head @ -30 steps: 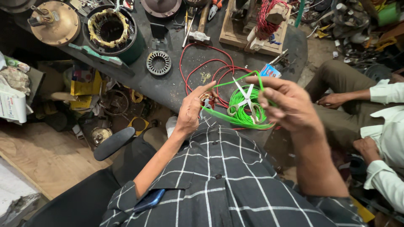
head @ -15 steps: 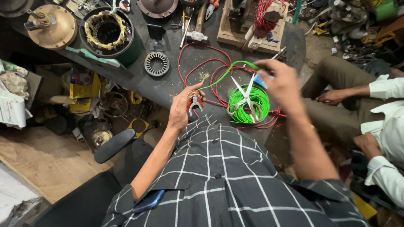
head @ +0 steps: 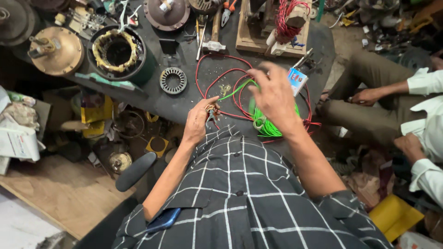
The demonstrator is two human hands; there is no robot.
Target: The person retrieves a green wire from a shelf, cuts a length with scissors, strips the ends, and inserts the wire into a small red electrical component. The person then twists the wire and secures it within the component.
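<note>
At frame centre, the left hand [head: 197,123] pinches small pliers [head: 211,112] clenched; the right hand [head: 275,97] grasps a green wire coil [head: 267,127] above red wire [head: 217,78] on the counter [head: 184,103].

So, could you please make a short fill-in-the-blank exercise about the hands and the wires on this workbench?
1. The right hand is over a coil of ____ wire.
2. The left hand pinches one end of a wire whose colour is ____.
3. The loose loops of wire lying on the dark bench are ____.
4. The shirt has a pattern of white ____.

Missing words: green; green; red; checks
</note>
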